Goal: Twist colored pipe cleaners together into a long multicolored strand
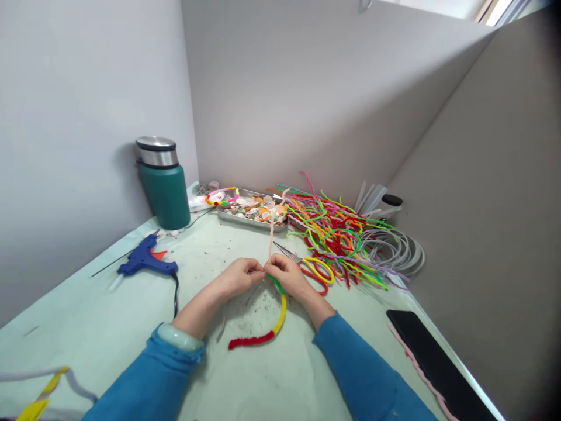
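My left hand (239, 276) and my right hand (287, 275) meet fingertip to fingertip at the middle of the table, both pinched shut. Between them they hold the upper end of a curved band (268, 334) wrapped in red, yellow and green pipe cleaner, which arcs down toward me onto the table. A thin pale pink pipe cleaner (272, 237) rises from the pinch toward the tray. Red and yellow scissors (316, 271) lie just right of my right hand.
A blue glue gun (144, 261) lies at the left, a green flask (163, 184) behind it. A metal tray (252, 219) of small pieces sits at the back, beside a heap of coloured pipe cleaners (337, 234) and grey hoops (397, 248). A black phone (432, 359) lies right.
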Available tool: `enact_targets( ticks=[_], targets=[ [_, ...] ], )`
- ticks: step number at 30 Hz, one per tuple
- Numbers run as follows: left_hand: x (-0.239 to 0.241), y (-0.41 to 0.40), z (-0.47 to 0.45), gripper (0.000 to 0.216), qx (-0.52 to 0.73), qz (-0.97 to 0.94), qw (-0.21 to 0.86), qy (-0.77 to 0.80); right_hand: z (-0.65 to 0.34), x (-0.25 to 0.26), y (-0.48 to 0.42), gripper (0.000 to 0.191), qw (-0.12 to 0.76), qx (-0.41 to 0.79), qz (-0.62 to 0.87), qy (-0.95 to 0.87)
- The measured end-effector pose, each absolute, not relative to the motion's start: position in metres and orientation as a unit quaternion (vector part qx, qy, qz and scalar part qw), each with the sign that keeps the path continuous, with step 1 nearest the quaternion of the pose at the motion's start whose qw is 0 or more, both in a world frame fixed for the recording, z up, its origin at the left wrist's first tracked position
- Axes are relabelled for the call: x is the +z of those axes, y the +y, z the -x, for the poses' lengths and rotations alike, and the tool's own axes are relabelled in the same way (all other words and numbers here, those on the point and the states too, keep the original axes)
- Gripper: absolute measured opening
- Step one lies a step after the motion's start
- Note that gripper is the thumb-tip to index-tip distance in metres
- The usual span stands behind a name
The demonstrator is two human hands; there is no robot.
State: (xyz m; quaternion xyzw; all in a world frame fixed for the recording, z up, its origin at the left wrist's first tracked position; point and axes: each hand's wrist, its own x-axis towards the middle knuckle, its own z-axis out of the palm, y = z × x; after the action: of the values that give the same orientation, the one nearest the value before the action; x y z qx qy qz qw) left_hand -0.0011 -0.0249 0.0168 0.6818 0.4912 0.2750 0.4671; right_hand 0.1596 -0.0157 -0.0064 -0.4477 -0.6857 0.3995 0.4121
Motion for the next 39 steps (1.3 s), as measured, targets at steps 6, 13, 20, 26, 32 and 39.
enact_targets(
  ticks=[6,13,20,26,32,39],
  targets=[
    [0.01,-0.02,0.003,0.03,0.286,-0.686,0.47,0.477,-0.16,-0.002,-0.016,0.012,0.421,0.452,0.433,-0.656],
    [0.014,-0.018,0.004,0.024,0.282,-0.765,0.334,0.473,-0.161,0.004,-0.021,0.017,0.442,0.499,0.419,-0.616],
    [0.021,-0.023,0.004,0.019,0.274,-0.823,0.21,0.452,-0.163,0.003,-0.022,0.017,0.469,0.486,0.394,-0.623],
    [0.025,-0.024,0.005,0.026,0.246,-0.815,0.315,0.419,-0.167,-0.002,-0.02,0.017,0.459,0.483,0.398,-0.63],
    [0.028,-0.026,0.004,0.022,0.243,-0.833,0.277,0.414,-0.168,-0.002,-0.021,0.015,0.455,0.487,0.392,-0.634],
    [0.025,-0.03,0.003,0.016,0.266,-0.878,0.143,0.37,-0.168,-0.001,-0.022,0.018,0.47,0.511,0.388,-0.606]
  ],
)
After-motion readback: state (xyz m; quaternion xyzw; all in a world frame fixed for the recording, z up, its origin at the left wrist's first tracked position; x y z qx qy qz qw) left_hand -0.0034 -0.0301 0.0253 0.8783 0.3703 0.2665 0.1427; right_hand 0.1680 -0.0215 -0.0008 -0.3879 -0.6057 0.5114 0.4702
